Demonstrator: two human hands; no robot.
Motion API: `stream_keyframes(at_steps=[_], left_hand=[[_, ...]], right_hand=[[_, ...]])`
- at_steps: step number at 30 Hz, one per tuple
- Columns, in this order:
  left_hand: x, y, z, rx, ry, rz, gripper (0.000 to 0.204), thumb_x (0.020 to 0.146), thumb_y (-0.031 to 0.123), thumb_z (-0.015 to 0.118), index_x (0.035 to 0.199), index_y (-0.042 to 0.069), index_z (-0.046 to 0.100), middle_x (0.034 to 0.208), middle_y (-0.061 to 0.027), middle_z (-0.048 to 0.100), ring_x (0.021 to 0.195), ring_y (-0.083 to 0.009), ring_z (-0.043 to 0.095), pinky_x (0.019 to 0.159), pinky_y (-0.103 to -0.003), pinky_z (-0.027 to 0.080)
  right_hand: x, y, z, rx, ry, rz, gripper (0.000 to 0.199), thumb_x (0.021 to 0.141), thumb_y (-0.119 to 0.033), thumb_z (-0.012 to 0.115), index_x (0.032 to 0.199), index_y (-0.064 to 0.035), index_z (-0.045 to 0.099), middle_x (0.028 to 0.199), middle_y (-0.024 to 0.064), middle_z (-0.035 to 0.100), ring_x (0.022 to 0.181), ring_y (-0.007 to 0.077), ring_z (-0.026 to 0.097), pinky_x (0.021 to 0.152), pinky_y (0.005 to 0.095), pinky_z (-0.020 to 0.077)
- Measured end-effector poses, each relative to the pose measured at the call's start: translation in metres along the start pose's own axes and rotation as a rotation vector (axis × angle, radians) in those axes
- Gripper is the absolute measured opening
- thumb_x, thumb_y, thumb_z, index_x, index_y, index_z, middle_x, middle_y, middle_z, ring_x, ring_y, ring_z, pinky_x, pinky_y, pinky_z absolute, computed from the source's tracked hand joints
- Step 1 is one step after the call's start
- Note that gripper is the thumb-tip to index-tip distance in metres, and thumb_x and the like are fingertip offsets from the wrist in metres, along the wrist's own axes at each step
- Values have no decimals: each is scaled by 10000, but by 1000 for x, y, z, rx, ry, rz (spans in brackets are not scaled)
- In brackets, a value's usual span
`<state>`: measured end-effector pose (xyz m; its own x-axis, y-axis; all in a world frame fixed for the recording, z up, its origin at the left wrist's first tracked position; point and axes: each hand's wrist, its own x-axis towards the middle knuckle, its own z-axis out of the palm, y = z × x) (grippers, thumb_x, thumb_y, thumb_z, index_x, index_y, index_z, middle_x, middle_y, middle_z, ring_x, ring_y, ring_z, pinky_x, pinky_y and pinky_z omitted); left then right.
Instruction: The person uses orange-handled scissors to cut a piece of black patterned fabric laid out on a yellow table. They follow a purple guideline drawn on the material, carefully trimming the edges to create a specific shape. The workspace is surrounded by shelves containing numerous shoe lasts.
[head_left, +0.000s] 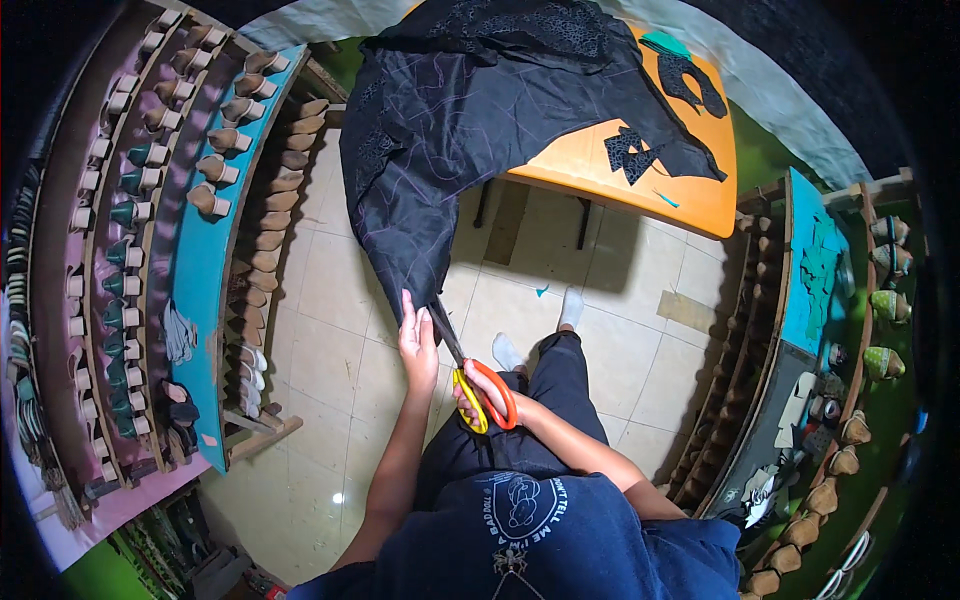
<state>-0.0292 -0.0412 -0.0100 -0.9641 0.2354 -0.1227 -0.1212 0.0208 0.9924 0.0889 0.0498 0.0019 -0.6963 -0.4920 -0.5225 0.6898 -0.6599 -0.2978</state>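
Pale printed lettering (577, 512) curves around an outlined emblem (521, 500) on the person's navy shirt (430, 545); any markings elsewhere appear too small to read.

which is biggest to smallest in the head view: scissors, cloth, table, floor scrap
Largest to smallest, by visible area:
1. cloth
2. table, partly covered by the cloth, so its full size is unsure
3. scissors, partly hidden by the right hand
4. floor scrap
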Motion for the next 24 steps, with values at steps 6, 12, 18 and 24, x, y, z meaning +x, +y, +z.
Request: stream_keyframes(at_steps=[6,12,18,24], left_hand=[[-4,43,11,36,-98,-35,475,893,110,356,1308,-32,175,1353,-121,242,1169,-172,332,954,-264,267],[-5,41,8,7,-219,-159,481,897,138,334,1312,-24,153,1360,-116,218,1136,-163,349,921,-252,285],[-9,39,9,-3,-280,-222,487,901,166,311,1315,-17,130,1367,-112,193,1103,-154,366,888,-240,302],[-12,39,12,-2,-315,-256,494,906,194,289,1319,-9,108,1373,-107,169,1070,-146,382,855,-228,320]], right_hand=[[-6,3,6,43,-18,0,628,743,-690,329,779,-71,425,582,7,377,455,111,400,427,244,381],[7,-1,10,29,39,-45,620,736,-698,332,803,-88,420,594,-6,372,465,99,383,441,236,371],[17,-7,15,3,151,-47,534,790,-632,326,765,-106,417,603,-5,394,461,104,382,439,233,367],[18,-9,17,-65,211,-107,550,780,-651,311,743,-110,399,578,-4,384,430,100,383,407,226,365]])
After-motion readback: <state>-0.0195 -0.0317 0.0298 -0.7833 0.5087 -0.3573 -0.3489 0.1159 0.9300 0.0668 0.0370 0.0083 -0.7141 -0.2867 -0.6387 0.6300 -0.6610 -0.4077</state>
